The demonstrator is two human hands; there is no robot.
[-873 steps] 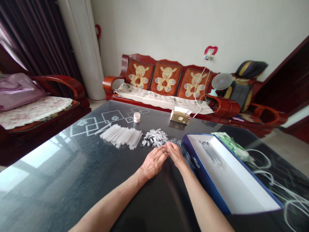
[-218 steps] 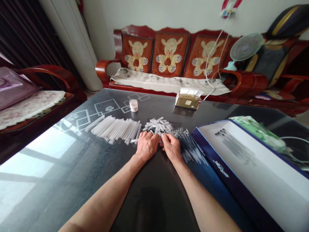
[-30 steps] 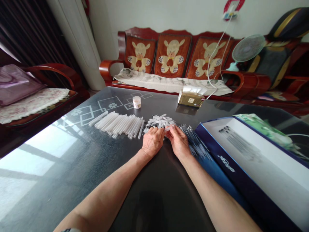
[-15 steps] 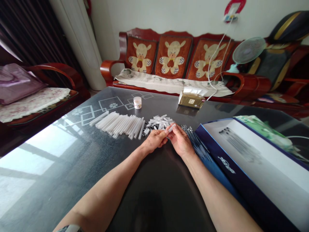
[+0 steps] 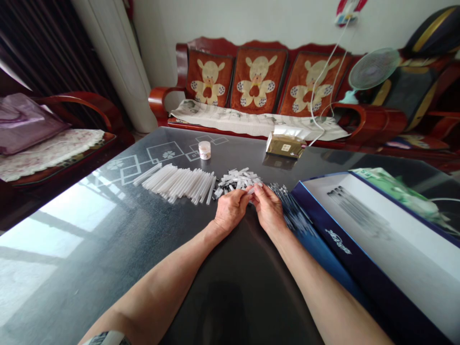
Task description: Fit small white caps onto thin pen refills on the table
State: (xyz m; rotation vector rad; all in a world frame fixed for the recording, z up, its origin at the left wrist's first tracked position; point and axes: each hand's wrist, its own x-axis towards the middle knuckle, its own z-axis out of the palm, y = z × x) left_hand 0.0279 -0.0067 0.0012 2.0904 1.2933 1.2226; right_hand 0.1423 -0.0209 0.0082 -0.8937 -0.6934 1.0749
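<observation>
My left hand (image 5: 232,210) and my right hand (image 5: 269,209) meet over the dark table, fingertips pinched together. Between them is a small whitish piece (image 5: 251,190), like a pen cap, mostly covered by the fingers. Just beyond the hands lies a heap of small white and black caps (image 5: 240,178). Left of it, translucent white tubes (image 5: 179,183), like pen barrels, lie side by side in a row. Slim dark rods with thin tips (image 5: 296,211), resembling pen refills, are spread to the right of my right hand.
A dark blue box (image 5: 336,242) with a white inside stands at the right, several pens (image 5: 355,211) lying in it. Green packaging (image 5: 398,189) lies along its far side. A small round jar (image 5: 204,150) and a tissue pack (image 5: 285,145) stand farther back.
My left hand has turned more knuckles-up, and my right fingers have closed further over the whitish piece, which shows less now. The view has shifted slightly.
</observation>
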